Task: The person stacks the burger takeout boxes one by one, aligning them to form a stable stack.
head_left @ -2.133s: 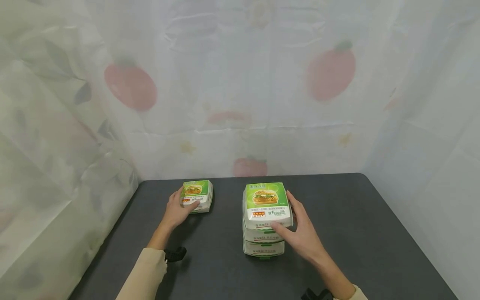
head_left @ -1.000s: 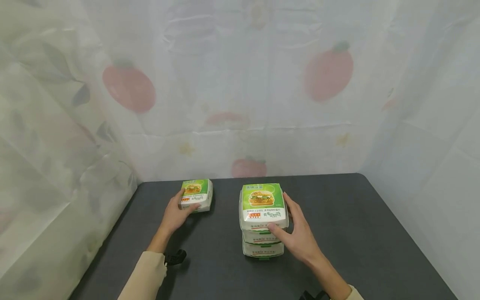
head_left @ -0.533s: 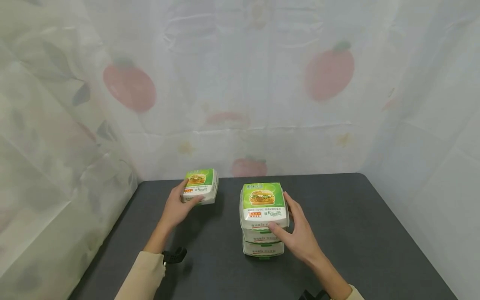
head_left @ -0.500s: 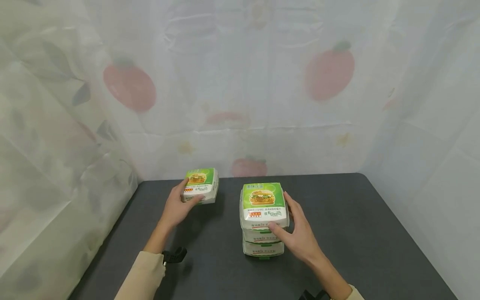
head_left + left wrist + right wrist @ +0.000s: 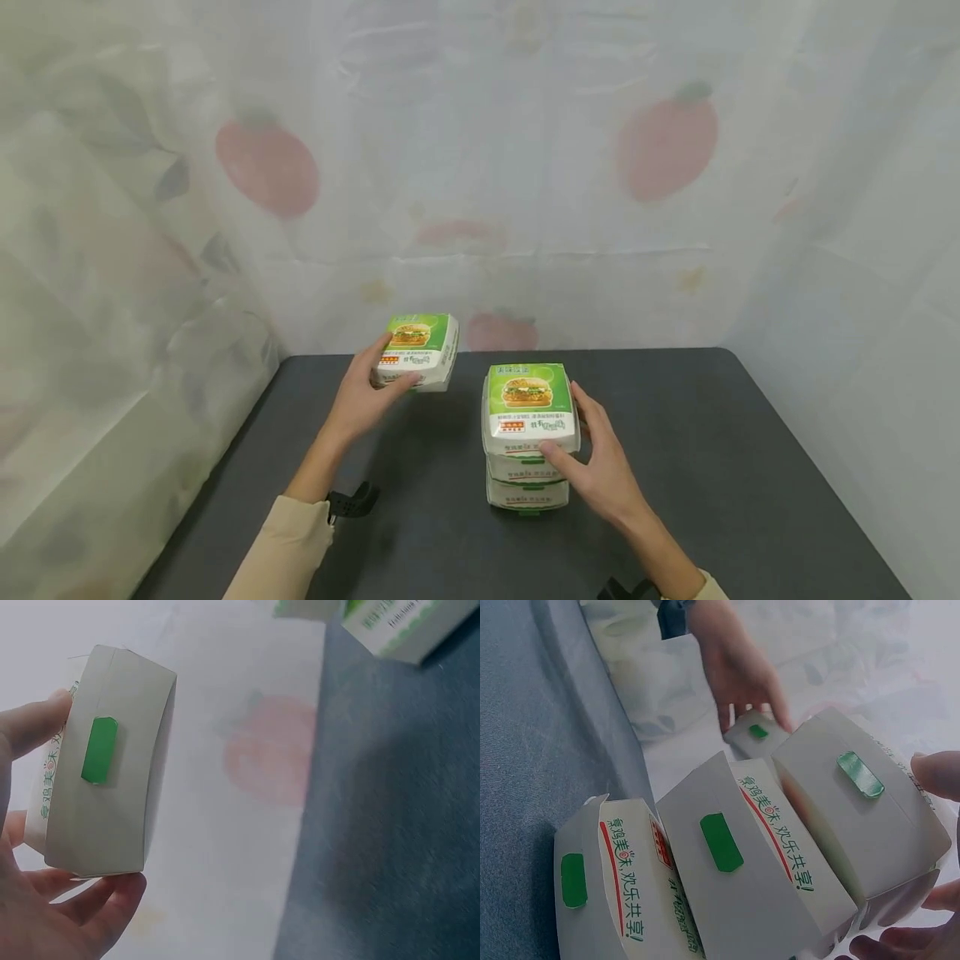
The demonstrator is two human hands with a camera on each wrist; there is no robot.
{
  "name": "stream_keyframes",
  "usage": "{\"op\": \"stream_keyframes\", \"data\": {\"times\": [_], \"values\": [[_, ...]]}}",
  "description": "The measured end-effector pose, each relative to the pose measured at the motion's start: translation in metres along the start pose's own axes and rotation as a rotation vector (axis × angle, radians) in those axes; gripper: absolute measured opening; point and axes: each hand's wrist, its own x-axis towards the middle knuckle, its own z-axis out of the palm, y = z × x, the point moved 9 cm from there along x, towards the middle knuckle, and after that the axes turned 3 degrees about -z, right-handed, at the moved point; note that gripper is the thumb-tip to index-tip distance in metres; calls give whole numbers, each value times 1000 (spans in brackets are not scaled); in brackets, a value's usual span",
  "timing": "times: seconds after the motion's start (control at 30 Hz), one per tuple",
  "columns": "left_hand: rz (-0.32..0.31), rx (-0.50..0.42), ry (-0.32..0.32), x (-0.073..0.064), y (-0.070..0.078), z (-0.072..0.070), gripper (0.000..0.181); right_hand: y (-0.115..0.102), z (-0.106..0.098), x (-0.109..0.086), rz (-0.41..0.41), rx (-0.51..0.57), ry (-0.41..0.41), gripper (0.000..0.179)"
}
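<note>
My left hand (image 5: 358,404) grips a green and white paper burger box (image 5: 416,346) with a burger picture on its lid. The left wrist view shows the thumb on one side of that burger box (image 5: 112,765) and fingers under the other, with the green tab facing the camera. It hangs above the far left of the table, its shadow below. To the right, my right hand (image 5: 606,471) holds the top burger box (image 5: 528,404) of a stack of three, thumb at the front and fingers along the right side. Beneath it are the middle box (image 5: 727,855) and bottom box (image 5: 622,877).
The dark table (image 5: 720,483) carries the stack near its middle. A pale sheet with printed strawberries (image 5: 667,150) hangs behind the far edge, and similar sheeting (image 5: 97,275) runs along the left side. A black strap (image 5: 352,502) is on the left wrist.
My left hand has lifted its burger box off the table and carried it up and to the right, toward the stack. The right hand has stayed on the top box with little movement.
</note>
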Motion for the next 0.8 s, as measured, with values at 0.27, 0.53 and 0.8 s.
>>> {"op": "stream_keyframes", "data": {"times": [0.27, 0.53, 0.8], "values": [[75, -47, -38, -2, 39, -2, 85, -3, 0, -1, -17, 4, -4, 88], [163, -86, -88, -6, 75, 1, 82, -5, -1, 0, -32, -23, 6, 87], [224, -102, -142, -9, 97, 9, 79, -5, 0, 1, -32, -25, 7, 86]]}}
